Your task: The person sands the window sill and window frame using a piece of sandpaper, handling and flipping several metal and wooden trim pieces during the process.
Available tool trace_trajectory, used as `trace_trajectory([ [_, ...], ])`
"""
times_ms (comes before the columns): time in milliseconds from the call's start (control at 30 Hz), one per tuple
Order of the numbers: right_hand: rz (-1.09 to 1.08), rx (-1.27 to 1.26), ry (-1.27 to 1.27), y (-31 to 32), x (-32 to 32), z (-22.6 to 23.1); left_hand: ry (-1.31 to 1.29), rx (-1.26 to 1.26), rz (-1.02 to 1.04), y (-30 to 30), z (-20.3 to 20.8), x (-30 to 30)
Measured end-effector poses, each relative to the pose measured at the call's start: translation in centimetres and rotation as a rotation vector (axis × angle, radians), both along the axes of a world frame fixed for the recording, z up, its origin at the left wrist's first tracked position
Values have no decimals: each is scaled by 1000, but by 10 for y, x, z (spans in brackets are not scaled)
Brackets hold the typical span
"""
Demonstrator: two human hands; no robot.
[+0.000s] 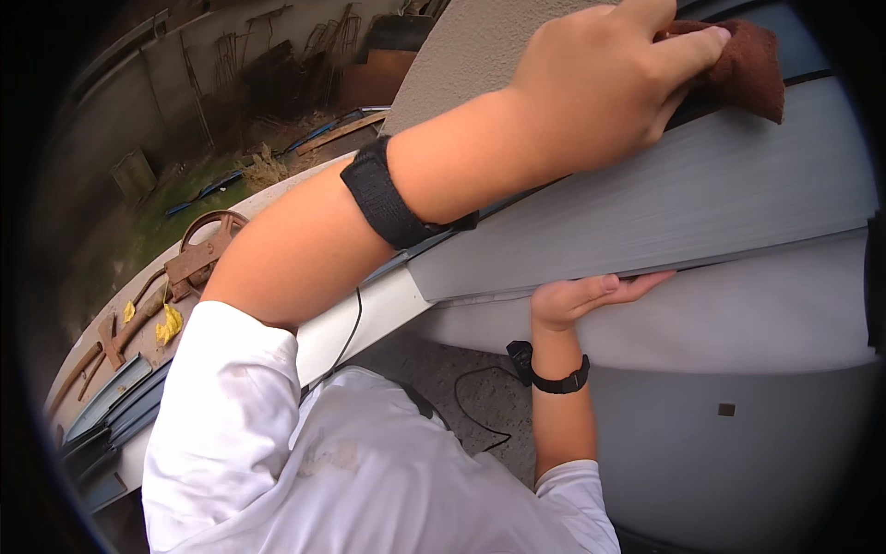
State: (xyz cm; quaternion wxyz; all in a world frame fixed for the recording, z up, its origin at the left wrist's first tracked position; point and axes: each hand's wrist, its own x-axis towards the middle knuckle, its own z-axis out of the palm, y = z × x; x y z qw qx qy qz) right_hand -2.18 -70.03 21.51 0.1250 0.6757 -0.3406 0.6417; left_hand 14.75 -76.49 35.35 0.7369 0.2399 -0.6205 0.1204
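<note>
My left hand (600, 78) is closed on a reddish-brown, rough-textured pad (752, 69), pressed to the upper edge of a long grey panel (646, 203). Fine streaks run along the panel's face. Lower down, my right hand (581, 297) lies palm up under the panel's bottom edge, fingers stretched out flat and touching it. A black strap (377, 194) circles my left forearm, and a black band (563, 377) with a small device sits on my right wrist.
A white ledge (365, 319) with a thin black cable runs between me and the panel. Rusty tools (111, 342), yellow leaves (169, 325) and stacked metal strips (120, 415) lie at left. Scrap metal (277, 74) leans against a far wall.
</note>
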Motion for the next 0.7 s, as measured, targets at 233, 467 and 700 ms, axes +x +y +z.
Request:
trace_trajectory([
  [233, -77, -36, 52, 3, 2, -2, -98, 316, 67, 32, -179, 0],
  [467, -133, -115, 139, -3, -13, -5, -48, 1031, 30, 92, -330, -9],
  [700, -38, -195, 200, -11, -18, -6, 106, 1065, -21, 93, -312, -11],
])
